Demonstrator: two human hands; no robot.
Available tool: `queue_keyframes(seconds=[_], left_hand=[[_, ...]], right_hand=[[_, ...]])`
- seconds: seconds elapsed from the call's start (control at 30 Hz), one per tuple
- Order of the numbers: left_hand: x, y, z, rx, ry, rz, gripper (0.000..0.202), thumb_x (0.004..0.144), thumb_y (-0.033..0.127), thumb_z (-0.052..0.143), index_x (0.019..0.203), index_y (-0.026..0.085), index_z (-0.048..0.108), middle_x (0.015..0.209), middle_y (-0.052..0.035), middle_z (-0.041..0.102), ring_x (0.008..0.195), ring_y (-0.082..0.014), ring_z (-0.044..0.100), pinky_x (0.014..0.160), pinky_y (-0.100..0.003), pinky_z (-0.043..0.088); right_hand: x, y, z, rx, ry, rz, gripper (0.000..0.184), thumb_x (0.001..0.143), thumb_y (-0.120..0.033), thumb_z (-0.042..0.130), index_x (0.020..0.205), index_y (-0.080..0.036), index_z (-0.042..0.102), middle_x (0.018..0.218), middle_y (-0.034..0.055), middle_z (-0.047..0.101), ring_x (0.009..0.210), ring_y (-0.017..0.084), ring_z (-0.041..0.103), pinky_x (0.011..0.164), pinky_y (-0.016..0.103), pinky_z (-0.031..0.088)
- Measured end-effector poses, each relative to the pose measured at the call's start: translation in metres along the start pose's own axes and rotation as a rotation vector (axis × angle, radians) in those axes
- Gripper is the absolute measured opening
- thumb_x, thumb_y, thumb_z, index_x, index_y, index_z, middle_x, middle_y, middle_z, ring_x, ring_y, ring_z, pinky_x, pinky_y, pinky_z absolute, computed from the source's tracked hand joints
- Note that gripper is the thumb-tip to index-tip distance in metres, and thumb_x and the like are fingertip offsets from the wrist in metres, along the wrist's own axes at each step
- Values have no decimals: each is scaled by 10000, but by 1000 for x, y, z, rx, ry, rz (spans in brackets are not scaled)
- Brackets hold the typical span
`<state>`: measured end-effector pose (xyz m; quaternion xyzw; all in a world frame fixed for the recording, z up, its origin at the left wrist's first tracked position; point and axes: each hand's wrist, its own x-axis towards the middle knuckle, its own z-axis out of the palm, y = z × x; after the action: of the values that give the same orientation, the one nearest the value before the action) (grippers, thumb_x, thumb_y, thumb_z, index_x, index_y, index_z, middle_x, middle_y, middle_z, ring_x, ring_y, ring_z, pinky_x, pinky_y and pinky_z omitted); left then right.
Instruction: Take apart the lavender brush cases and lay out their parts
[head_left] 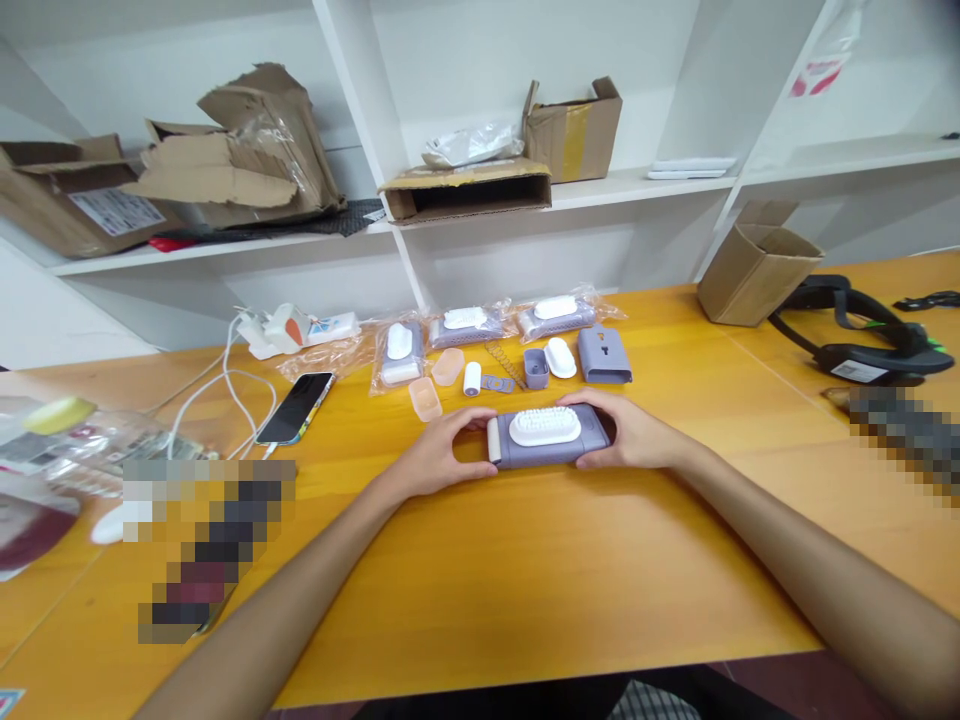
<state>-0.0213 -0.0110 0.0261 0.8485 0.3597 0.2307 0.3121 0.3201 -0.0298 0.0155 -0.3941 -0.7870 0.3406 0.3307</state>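
Observation:
Between my hands lies a grey-purple cleaning brush (592,428), its oval white bristle pad (545,425) facing up and a white strip at its left end. My left hand (439,455) grips that left end with thumb and fingers. Around the right end, my right hand (634,430) is closed in the same way. Just behind the brush are loose parts: a grey-purple shell (604,355), a white oval piece (560,357), a small grey cup (536,368), a spring (504,363), a white cylinder (472,379) and peach-coloured cups (426,399).
Several similar brushes in clear plastic (465,325) stand at the back. A phone (296,408) with a white cable, a power strip (289,330) and a plastic bottle (75,440) are on the left. To the right are a carton (757,265) and a black headset (870,345).

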Motion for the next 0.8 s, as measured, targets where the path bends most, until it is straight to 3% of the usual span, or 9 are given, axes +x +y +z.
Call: queue_keyframes(seconds=[0.33, 0.53, 0.8], left_hand=[[1, -3, 0, -44, 12, -10, 648, 767, 371, 903, 1340, 240, 632, 1364, -98, 709, 1214, -293, 695, 1094, -468, 542], [0, 6, 0, 74, -44, 24, 691, 765, 382, 903, 1381, 259, 616, 1402, -104, 673, 1284, -321, 644, 1124, -496, 508], [-1, 4, 4, 123, -12, 70, 675, 840, 230, 759, 1478, 250, 540, 1484, -114, 614, 1337, -307, 614, 1161, -496, 486]], right_hand=[[0, 1, -2, -16, -33, 22, 677, 673, -340, 943, 1289, -257, 676, 1354, 93, 693, 1256, 348, 660, 1095, 501, 511], [0, 2, -4, 19, -74, 37, 677, 670, -341, 937, 1286, -262, 668, 1361, 90, 684, 1274, 351, 646, 1110, 508, 497], [1, 3, -4, 2, -40, 54, 682, 652, -384, 951, 1265, -263, 677, 1350, 88, 693, 1266, 362, 651, 1113, 528, 496]])
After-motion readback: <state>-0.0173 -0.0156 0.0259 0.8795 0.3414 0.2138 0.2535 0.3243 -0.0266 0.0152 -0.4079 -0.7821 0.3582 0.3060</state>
